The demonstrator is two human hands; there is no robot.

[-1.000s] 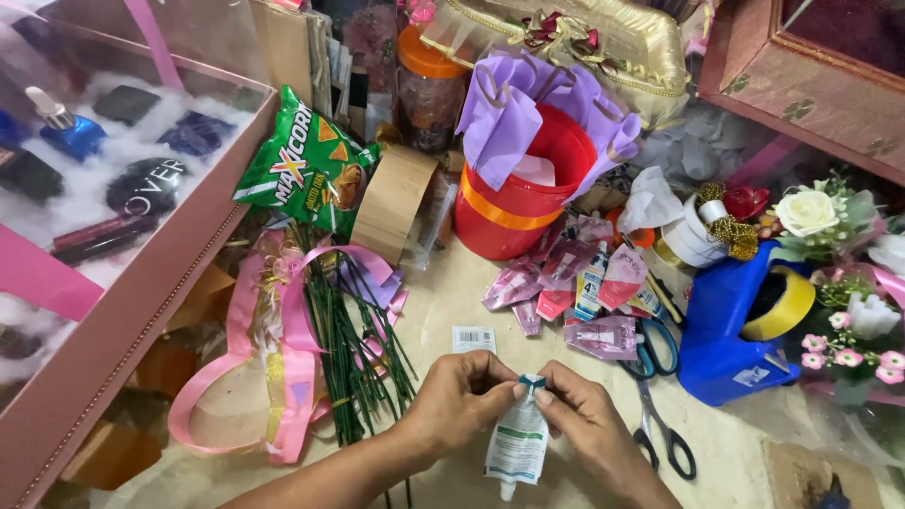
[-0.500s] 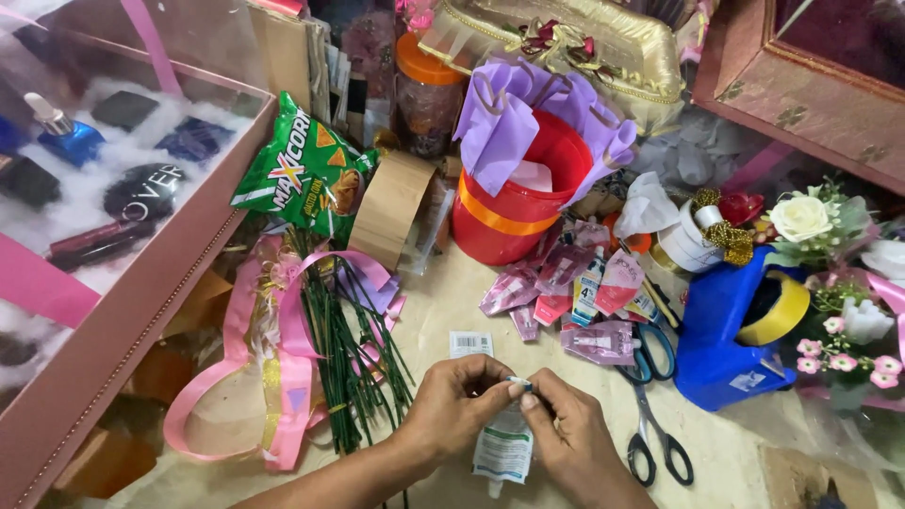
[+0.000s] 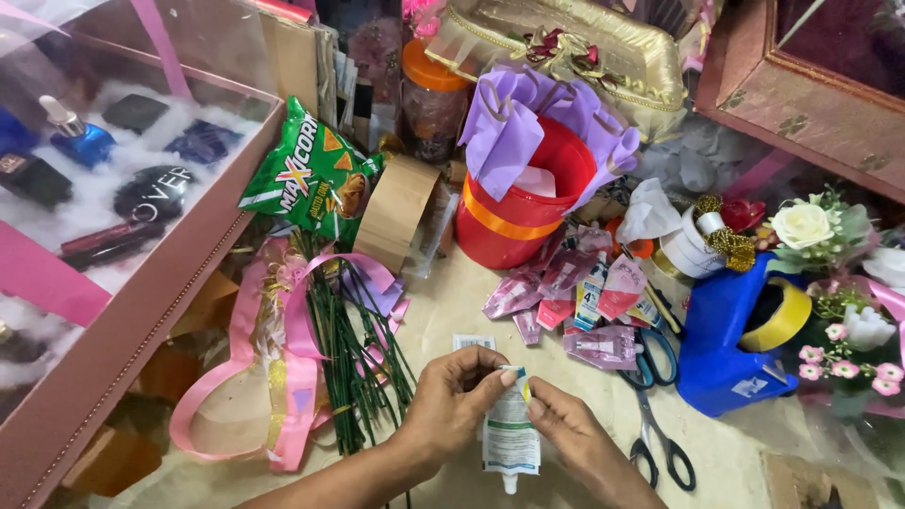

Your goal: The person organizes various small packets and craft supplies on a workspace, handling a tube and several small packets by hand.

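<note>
Pinching the flat top end of a small white tube (image 3: pixel 510 435) between left hand (image 3: pixel 452 401) and right hand (image 3: pixel 566 429) fingertips, cap hanging down over the table (image 3: pixel 584 396), a slip could drop it beside the scissors (image 3: pixel 655 415).

Both hands, left hand (image 3: pixel 454 401) and right hand (image 3: pixel 570 435), meet, fingers pinched together.

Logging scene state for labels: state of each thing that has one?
small white tube: cap end down, held at its flat end by both hands.
left hand: pinching the tube.
right hand: pinching the tube.
scissors: lying on the table, blades shut.
green snack bag: sealed, leaning.
red bucket: upright, open-topped, purple paper inside.
brown tape roll: on edge.
</note>
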